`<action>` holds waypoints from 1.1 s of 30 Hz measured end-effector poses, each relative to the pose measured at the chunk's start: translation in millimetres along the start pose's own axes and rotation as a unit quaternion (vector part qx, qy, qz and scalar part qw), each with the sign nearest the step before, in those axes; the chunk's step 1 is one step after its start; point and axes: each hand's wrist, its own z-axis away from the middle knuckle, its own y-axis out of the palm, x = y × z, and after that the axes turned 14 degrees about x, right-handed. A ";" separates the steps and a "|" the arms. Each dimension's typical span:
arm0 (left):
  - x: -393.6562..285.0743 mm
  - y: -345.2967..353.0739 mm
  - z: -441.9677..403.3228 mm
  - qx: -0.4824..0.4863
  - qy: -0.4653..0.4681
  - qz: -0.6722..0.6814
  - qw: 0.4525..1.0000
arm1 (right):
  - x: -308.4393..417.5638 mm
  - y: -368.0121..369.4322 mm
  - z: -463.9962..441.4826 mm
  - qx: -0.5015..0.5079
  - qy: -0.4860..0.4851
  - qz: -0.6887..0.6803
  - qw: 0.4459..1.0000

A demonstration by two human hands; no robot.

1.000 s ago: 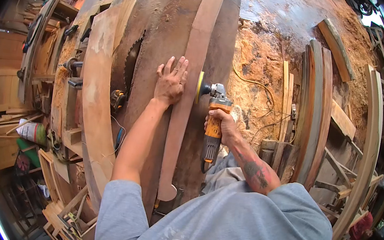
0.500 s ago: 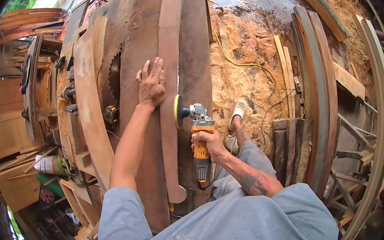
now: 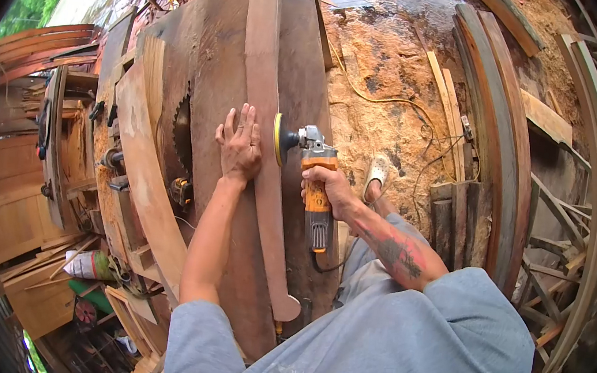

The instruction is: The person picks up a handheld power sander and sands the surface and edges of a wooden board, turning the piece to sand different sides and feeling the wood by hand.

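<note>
A long, narrow wooden piece (image 3: 263,57) with a rounded near end lies along the brown wooden workbench (image 3: 220,67). My left hand (image 3: 241,148) rests with fingers spread at its left edge, partly on the bench. In my right hand (image 3: 326,186) is an orange and grey angle grinder (image 3: 317,202), gripped round its body. Its yellow-edged disc (image 3: 277,139) stands upright against or very near the right edge of the piece; exact contact is hard to tell.
A circular saw blade (image 3: 182,133) pokes through the bench at the left, beside a curved pale board (image 3: 142,147). A yellow cord (image 3: 367,97) crosses the sawdust-covered ground (image 3: 371,62). Long planks (image 3: 493,128) stand at the right.
The view has swung, shifting the bench leftward. Against the piece, the grinder's disc has moved away from me along its right edge since half a second ago. My left hand stays spread.
</note>
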 end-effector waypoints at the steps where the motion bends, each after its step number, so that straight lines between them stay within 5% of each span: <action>1: 0.0 0.5 -0.1 0.001 0.003 0.000 1.000 | 4.0 -1.4 -5.7 -0.001 -0.002 -0.002 1.000; 15: -1.3 -1.4 -0.5 -0.002 0.003 -0.009 1.000 | 47.9 -1.3 -39.9 0.000 -0.014 0.052 0.999; 33: 4.5 8.6 -0.7 0.005 -0.004 -0.010 1.000 | -75.6 11.3 76.7 -0.009 -0.005 -0.010 1.000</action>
